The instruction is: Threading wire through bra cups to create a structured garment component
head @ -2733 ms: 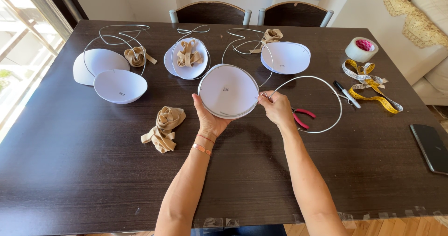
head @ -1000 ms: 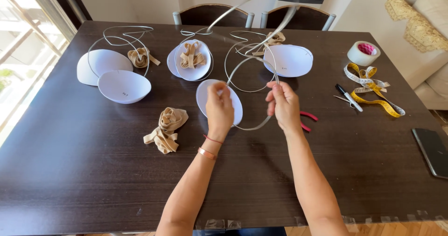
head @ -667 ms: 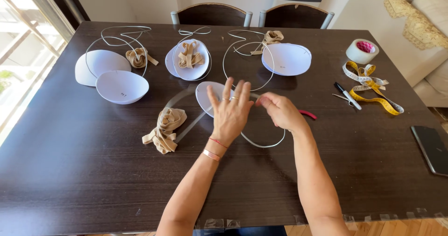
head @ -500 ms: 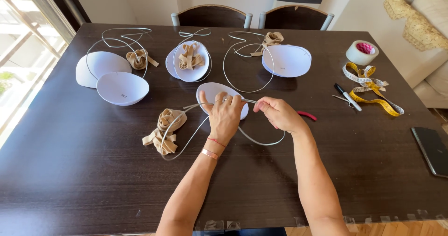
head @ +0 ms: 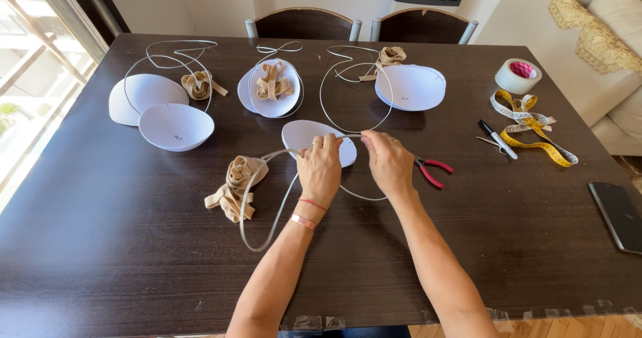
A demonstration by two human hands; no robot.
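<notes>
Daylight from a window falls along the left edge of the dark brown wooden surface (head: 100, 244). Near that edge lie two white foam cups (head: 175, 125), one overlapping the other, with a loop of grey wire and a small coil of beige strap at their far side. Bare wood runs from them down to the near edge.

Just left of centre, a loose bundle of beige elastic strap (head: 235, 185) lies on the wood, and a curved grey wire (head: 257, 197) sweeps past it in a long arc toward the near side. The left hand (head: 319, 167) is pressed down with fingers closed, its grip pinching this wire over a white moulded foam cup (head: 309, 136) that lies under the fingertips. The right hand (head: 386, 161), just beside it, pinches the same wire between thumb and fingers; the wire loops on under the right wrist.

Beyond the hands, another white cup holds beige strap inside a wire ring, and a further white cup sits to the right, near two chair backs at the far edge.

Red-handled pliers (head: 431, 171) lie just right of the right hand. Farther right come a black marker (head: 497, 139), a yellow tape measure (head: 535, 127), a roll of tape (head: 517, 76), and a dark phone (head: 618, 207) at the right edge. Open wood fills the near right corner.
</notes>
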